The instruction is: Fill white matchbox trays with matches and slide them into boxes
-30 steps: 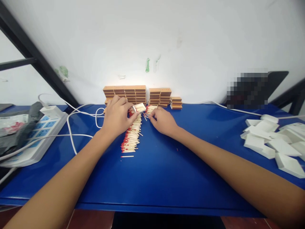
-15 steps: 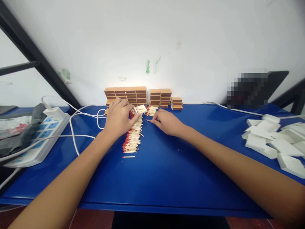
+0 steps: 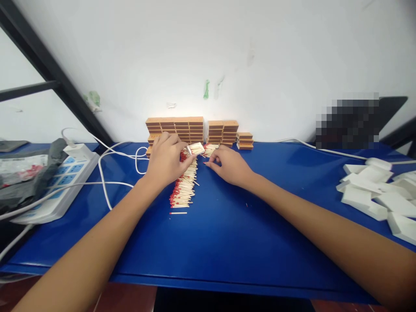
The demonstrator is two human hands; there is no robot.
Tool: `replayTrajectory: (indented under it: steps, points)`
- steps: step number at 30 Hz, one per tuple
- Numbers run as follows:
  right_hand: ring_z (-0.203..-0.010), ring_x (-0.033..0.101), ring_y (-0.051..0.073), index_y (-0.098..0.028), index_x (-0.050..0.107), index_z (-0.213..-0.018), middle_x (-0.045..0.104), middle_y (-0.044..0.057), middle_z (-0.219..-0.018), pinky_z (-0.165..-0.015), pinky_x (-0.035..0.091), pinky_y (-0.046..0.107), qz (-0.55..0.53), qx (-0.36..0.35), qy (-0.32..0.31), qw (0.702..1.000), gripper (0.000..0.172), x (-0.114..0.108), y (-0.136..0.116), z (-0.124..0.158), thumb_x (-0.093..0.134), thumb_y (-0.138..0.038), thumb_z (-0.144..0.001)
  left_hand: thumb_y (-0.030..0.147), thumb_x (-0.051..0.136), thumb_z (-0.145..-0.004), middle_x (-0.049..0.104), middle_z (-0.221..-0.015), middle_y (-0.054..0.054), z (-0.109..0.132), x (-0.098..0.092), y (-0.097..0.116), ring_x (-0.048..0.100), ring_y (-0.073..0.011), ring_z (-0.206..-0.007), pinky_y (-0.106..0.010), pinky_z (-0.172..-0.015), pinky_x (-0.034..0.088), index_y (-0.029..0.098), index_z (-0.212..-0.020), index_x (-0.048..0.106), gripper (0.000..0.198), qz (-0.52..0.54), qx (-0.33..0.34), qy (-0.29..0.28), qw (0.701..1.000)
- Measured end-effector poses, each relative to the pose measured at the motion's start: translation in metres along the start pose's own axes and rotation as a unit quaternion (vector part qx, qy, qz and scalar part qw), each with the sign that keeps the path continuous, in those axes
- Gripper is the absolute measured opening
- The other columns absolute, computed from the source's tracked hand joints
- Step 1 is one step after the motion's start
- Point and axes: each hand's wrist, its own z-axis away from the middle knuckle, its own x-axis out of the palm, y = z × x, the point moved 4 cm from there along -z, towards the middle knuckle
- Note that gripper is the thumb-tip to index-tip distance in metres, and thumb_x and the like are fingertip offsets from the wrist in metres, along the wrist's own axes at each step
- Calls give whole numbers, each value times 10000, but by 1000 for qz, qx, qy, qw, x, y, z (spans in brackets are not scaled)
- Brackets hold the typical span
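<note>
My left hand [image 3: 165, 161] is closed on a small white matchbox tray [image 3: 196, 148], held just above a long row of red-tipped matches [image 3: 185, 184] on the blue table [image 3: 221, 225]. My right hand [image 3: 229, 165] pinches a match or two [image 3: 206, 163] beside a smaller heap of matches [image 3: 209, 149]. Stacks of brown matchboxes [image 3: 182, 127] stand against the white wall just behind both hands.
A white power strip [image 3: 58, 184] with white cables [image 3: 107, 173] lies at the left, next to a grey bag [image 3: 22, 177]. A pile of white box trays [image 3: 377, 190] sits at the right edge. A black chair back is behind it.
My right hand has pulled slightly back from the small heap with a match pinched in its fingers. The left hand keeps holding the tray. The camera has shifted a little.
</note>
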Motion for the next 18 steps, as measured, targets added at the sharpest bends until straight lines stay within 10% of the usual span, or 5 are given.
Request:
replayTrajectory:
  steps: [13,18]
  points:
    - [-881,658,224,-190,729,-873,714,93,-998,-752,432,321,36,27,-64,997,132,-9,6,-1,699,-220,-997,451,729,-975,694,-993,-115,1,2,1,564,-327,-1050,-474,-922,433,160,-1027,796,304,-2,9,-14,1000]
    - [-880,649,237,-178,711,-925,683,95,-995,-776,443,340,27,13,7,1000,103,-20,11,-3,659,-193,-1013,432,751,-962,695,-994,-120,1,6,0,566,-328,-1055,-474,-940,445,143,-1061,800,310,4,18,-27,999]
